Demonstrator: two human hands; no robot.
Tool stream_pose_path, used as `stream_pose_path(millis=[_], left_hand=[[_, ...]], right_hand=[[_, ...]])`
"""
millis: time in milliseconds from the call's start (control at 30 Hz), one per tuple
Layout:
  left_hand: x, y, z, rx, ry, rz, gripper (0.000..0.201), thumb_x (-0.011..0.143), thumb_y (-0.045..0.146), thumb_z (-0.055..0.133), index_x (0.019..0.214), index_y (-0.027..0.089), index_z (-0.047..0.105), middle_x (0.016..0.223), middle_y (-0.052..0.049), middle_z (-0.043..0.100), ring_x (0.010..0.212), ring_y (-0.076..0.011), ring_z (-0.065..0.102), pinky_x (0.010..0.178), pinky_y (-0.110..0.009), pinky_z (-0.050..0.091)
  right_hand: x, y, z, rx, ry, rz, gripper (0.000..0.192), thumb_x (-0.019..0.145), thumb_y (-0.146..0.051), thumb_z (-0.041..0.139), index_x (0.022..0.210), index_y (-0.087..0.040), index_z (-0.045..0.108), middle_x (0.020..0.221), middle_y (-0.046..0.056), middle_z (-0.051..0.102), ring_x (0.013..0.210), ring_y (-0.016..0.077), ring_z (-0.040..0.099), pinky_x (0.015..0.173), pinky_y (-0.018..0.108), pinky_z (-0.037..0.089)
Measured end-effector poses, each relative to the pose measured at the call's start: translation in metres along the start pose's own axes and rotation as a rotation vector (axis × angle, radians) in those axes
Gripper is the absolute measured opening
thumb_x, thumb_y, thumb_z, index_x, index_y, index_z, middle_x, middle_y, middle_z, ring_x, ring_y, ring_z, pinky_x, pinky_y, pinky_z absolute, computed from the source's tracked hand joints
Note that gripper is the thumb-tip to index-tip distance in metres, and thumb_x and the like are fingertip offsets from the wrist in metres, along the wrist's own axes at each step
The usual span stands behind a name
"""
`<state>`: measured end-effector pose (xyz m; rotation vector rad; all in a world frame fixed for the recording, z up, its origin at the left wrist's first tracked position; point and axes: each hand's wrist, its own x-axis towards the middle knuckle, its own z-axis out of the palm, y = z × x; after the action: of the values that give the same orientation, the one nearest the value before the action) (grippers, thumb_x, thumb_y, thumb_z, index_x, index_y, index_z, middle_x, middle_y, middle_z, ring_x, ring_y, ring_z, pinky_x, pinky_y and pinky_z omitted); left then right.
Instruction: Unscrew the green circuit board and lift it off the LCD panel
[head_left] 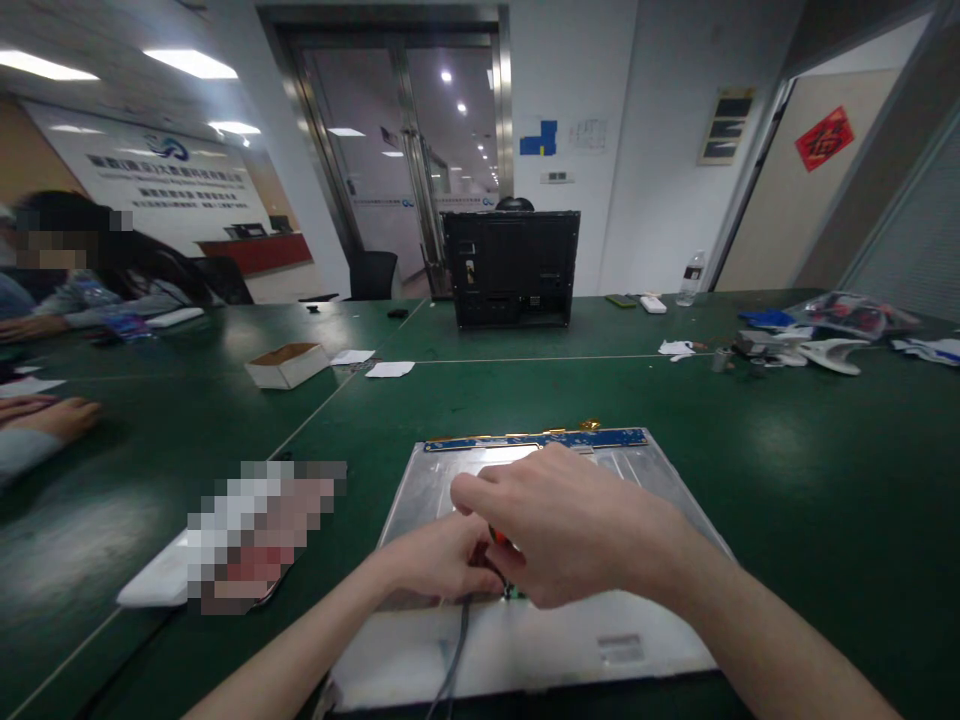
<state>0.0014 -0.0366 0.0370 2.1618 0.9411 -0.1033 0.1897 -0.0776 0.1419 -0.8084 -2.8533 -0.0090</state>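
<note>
A flat silver display panel [540,650] lies on the table in front of me, with a blue circuit strip [536,440] along its far edge. My right hand [559,520] is closed over the panel's middle around a screwdriver [501,540]; only a bit of its red-orange handle shows. Its tip points down at a small green board [516,594], mostly hidden by my hands. Right beside it, my left hand [446,555] pinches a thin dark cable [459,645], which runs out toward the near edge. The fingertips are partly covered by my right hand.
A white object with a blurred-out patch [154,575] lies at left. Beyond are an open white box [286,368], paper [390,370] and a black monitor housing [512,268]. Scraps and a plastic bag [855,312] sit at right. Another person's hand [67,420] rests at far left.
</note>
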Motion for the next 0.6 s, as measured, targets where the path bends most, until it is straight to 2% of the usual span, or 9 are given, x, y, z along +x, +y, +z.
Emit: stream_pose_path(millis=[100, 233, 333, 467, 600], left_hand=[[-0.002, 0.005, -0.003, -0.010, 0.021, 0.009, 0.007, 0.073, 0.023, 0.064, 0.079, 0.019, 0.064, 0.079, 0.002, 0.063, 0.075, -0.0185, 0.057, 0.065, -0.025, 0.042], [-0.003, 0.011, -0.007, -0.063, 0.000, 0.024, 0.015, 0.071, 0.024, 0.066, 0.085, 0.017, 0.064, 0.088, -0.001, 0.064, 0.077, -0.0189, 0.058, 0.065, -0.025, 0.045], [-0.001, 0.005, -0.003, -0.059, -0.005, 0.022, 0.018, 0.073, 0.027, 0.066, 0.088, 0.017, 0.064, 0.092, -0.003, 0.065, 0.081, -0.0205, 0.059, 0.067, -0.026, 0.046], [0.001, -0.006, 0.002, 0.017, 0.009, -0.009, 0.015, 0.076, 0.028, 0.063, 0.088, 0.019, 0.062, 0.085, -0.001, 0.066, 0.079, -0.0201, 0.059, 0.069, -0.027, 0.043], [-0.001, 0.000, -0.002, 0.026, 0.005, -0.004, 0.012, 0.074, 0.028, 0.064, 0.083, 0.021, 0.061, 0.084, 0.001, 0.064, 0.081, -0.0198, 0.057, 0.071, -0.026, 0.043]], right_hand=[[0.000, 0.000, 0.002, -0.024, 0.012, 0.038, 0.024, 0.081, -0.032, 0.059, 0.100, -0.019, 0.053, 0.078, 0.003, 0.069, 0.059, 0.0170, 0.059, 0.045, 0.027, 0.021], [0.002, 0.000, 0.004, -0.080, 0.002, 0.115, 0.014, 0.088, -0.032, 0.054, 0.093, -0.019, 0.057, 0.074, 0.004, 0.069, 0.060, 0.0173, 0.062, 0.047, 0.028, 0.022], [0.002, -0.001, 0.002, -0.073, -0.002, 0.093, 0.013, 0.089, -0.030, 0.052, 0.093, -0.019, 0.056, 0.074, 0.004, 0.069, 0.060, 0.0169, 0.062, 0.047, 0.028, 0.021], [0.000, -0.001, -0.001, 0.001, -0.007, 0.006, 0.022, 0.080, -0.027, 0.059, 0.099, -0.018, 0.053, 0.078, 0.002, 0.068, 0.060, 0.0157, 0.059, 0.045, 0.027, 0.022], [0.001, -0.001, 0.000, -0.015, -0.030, 0.058, 0.025, 0.082, -0.038, 0.060, 0.098, -0.019, 0.054, 0.076, 0.003, 0.068, 0.060, 0.0172, 0.061, 0.046, 0.027, 0.022]])
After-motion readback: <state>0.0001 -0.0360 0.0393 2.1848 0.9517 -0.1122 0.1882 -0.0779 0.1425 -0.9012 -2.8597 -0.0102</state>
